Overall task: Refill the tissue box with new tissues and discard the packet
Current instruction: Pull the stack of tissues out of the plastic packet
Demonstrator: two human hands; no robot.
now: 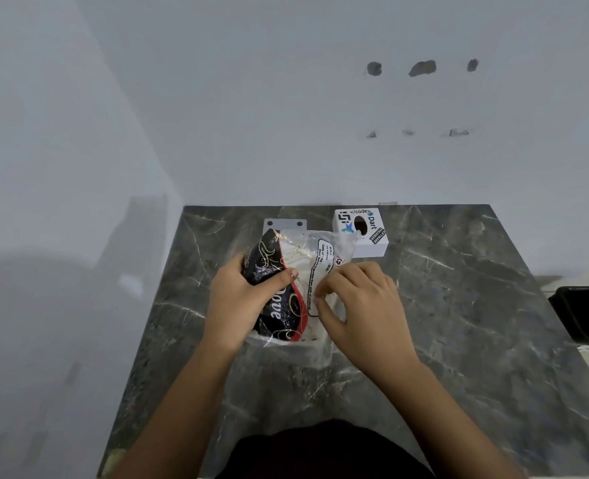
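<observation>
A plastic tissue packet [295, 271], black and red on its left side and clear on its right, lies on the dark marble counter [459, 323] with white tissues showing through. My left hand [241, 299] grips its black printed side. My right hand [358, 305] pinches the clear plastic on the right side. Behind the packet, near the wall, stands a white cube tissue box [362, 231] with stickers and a dark oval hole on top.
A flat white plate [285, 224] with two holes lies at the wall behind the packet. A black bin [587, 314] sits off the counter's right edge. White walls close off the back and the left.
</observation>
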